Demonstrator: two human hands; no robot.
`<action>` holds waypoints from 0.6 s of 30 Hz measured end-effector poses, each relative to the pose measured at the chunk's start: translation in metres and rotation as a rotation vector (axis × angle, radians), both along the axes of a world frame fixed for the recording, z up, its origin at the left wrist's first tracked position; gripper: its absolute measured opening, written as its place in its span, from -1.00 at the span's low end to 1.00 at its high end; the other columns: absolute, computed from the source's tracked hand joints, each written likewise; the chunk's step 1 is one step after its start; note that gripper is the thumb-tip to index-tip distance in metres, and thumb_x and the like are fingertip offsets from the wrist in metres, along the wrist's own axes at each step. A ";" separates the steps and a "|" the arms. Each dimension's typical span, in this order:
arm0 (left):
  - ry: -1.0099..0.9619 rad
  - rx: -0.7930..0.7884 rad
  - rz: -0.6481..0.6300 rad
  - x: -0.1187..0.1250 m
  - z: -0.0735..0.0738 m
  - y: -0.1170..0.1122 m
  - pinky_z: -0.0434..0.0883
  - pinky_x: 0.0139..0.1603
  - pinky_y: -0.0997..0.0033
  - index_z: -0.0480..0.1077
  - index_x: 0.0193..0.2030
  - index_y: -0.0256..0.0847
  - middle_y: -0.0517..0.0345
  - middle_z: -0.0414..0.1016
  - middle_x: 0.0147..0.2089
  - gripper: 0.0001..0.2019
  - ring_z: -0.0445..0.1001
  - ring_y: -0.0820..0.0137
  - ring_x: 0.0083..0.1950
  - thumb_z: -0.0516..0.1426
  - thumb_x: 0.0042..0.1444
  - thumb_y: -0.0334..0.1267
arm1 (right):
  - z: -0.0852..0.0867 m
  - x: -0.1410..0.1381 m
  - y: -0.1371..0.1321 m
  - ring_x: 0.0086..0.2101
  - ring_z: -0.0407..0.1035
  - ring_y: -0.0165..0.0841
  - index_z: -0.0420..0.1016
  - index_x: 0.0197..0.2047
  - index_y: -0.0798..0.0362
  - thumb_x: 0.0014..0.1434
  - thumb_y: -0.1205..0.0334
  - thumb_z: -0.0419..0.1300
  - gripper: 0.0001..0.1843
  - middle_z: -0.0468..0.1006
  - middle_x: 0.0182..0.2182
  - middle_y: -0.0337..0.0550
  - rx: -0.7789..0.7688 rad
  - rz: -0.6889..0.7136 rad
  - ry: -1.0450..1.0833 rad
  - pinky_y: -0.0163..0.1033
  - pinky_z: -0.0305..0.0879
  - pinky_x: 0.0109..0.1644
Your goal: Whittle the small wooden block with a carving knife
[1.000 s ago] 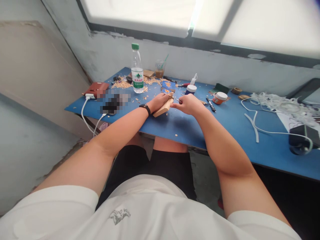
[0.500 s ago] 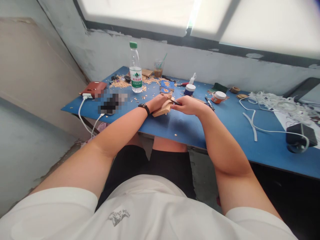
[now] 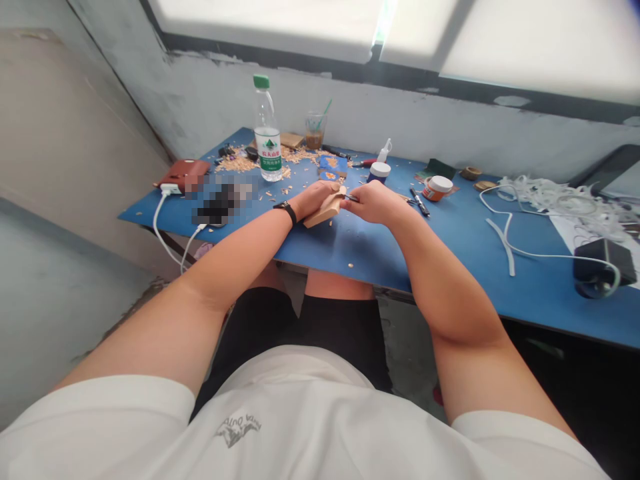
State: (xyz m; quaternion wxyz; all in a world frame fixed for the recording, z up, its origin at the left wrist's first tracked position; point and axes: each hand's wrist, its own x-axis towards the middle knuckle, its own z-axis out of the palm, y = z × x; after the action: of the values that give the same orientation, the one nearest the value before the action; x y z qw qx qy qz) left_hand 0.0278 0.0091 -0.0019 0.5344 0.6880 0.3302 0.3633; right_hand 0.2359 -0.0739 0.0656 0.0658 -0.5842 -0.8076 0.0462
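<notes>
My left hand, with a dark band at its wrist, is closed around a pale block of wood. The block is held tilted above the blue table, its near end sticking out below my palm. My right hand is closed on a slim dark carving tool. The tool's front end meets the block's upper right part, close to my left fingers. Its exact tip is too small to make out, and my right fingers hide most of the handle.
Wood shavings lie around a water bottle. Behind stands a cup with a straw. A blue jar, an orange jar and a marker sit at right. A white cable crosses the blue table.
The wood block has turned a little in my left hand and tilts more steeply. My right hand has shifted slightly, and the tool lies flatter against the wood. The whole view has moved a little.
</notes>
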 end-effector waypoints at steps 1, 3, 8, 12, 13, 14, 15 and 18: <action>0.001 0.006 -0.004 0.000 0.000 0.001 0.34 -0.15 0.18 0.45 -0.35 -0.13 0.13 0.40 -0.37 -0.68 0.25 0.32 -0.34 0.14 0.50 -0.20 | 0.000 0.000 0.000 -0.24 0.50 -0.12 0.87 -0.11 0.02 0.76 -0.30 0.26 -0.37 0.68 -0.36 -0.02 0.014 0.001 -0.006 -0.04 0.23 -0.08; -0.005 0.016 -0.010 -0.001 0.000 0.002 0.33 -0.14 0.18 0.45 -0.35 -0.13 0.13 0.39 -0.37 -0.68 0.24 0.32 -0.32 0.14 0.50 -0.20 | 0.000 -0.001 -0.001 -0.24 0.52 -0.11 0.87 -0.11 0.02 0.77 -0.29 0.24 -0.36 0.69 -0.35 0.00 0.036 -0.005 -0.021 -0.04 0.22 -0.09; -0.015 0.051 -0.003 -0.001 -0.001 0.003 0.33 -0.18 0.22 0.46 -0.37 -0.12 0.12 0.40 -0.41 -0.62 0.26 0.31 -0.32 0.11 0.56 -0.19 | 0.000 -0.001 -0.002 -0.21 0.55 -0.08 0.87 -0.14 0.00 0.78 -0.28 0.24 -0.36 0.71 -0.33 0.03 0.058 -0.051 -0.022 -0.04 0.21 -0.10; -0.025 0.066 0.014 -0.002 -0.001 0.004 0.35 -0.20 0.25 0.46 -0.38 -0.12 0.14 0.41 -0.42 -0.62 0.30 0.31 -0.32 0.19 0.55 -0.15 | -0.003 0.002 0.002 -0.19 0.58 -0.04 0.85 -0.17 -0.02 0.78 -0.31 0.24 -0.35 0.70 -0.35 0.05 0.066 -0.054 0.007 -0.03 0.23 -0.10; -0.027 0.065 0.019 -0.003 -0.001 0.004 0.35 -0.20 0.24 0.45 -0.39 -0.11 0.15 0.40 -0.43 -0.62 0.30 0.31 -0.32 0.21 0.54 -0.14 | -0.004 0.002 0.003 -0.19 0.58 -0.04 0.84 -0.18 -0.02 0.78 -0.34 0.24 -0.33 0.69 -0.36 0.05 0.070 -0.052 0.010 -0.03 0.22 -0.10; -0.030 0.060 0.022 -0.003 -0.001 0.004 0.34 -0.20 0.24 0.45 -0.39 -0.11 0.15 0.39 -0.43 -0.62 0.30 0.32 -0.33 0.23 0.53 -0.13 | -0.006 0.003 0.005 -0.19 0.58 -0.03 0.83 -0.20 -0.03 0.77 -0.39 0.25 -0.30 0.68 -0.37 0.05 0.075 -0.054 0.013 -0.03 0.22 -0.11; -0.033 0.050 0.025 -0.003 -0.001 0.004 0.34 -0.21 0.22 0.45 -0.39 -0.11 0.15 0.38 -0.44 -0.62 0.29 0.31 -0.34 0.25 0.54 -0.11 | -0.007 0.004 0.006 -0.19 0.58 -0.03 0.82 -0.21 -0.03 0.75 -0.46 0.26 -0.26 0.67 -0.38 0.05 0.081 -0.065 0.013 -0.03 0.22 -0.12; -0.056 0.014 0.047 -0.002 -0.003 0.006 0.33 -0.20 0.17 0.44 -0.37 -0.09 0.15 0.36 -0.46 -0.57 0.29 0.30 -0.36 0.27 0.57 -0.04 | -0.010 0.005 0.010 -0.22 0.54 -0.05 0.78 -0.24 -0.02 0.64 -0.68 0.28 -0.13 0.64 -0.38 0.05 0.091 -0.114 -0.006 -0.04 0.20 -0.15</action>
State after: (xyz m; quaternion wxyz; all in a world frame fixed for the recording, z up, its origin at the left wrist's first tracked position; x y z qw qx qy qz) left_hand 0.0257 0.0147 -0.0051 0.5299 0.6733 0.3289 0.3971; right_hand 0.2404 -0.0642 0.0561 0.0927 -0.6258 -0.7744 0.0039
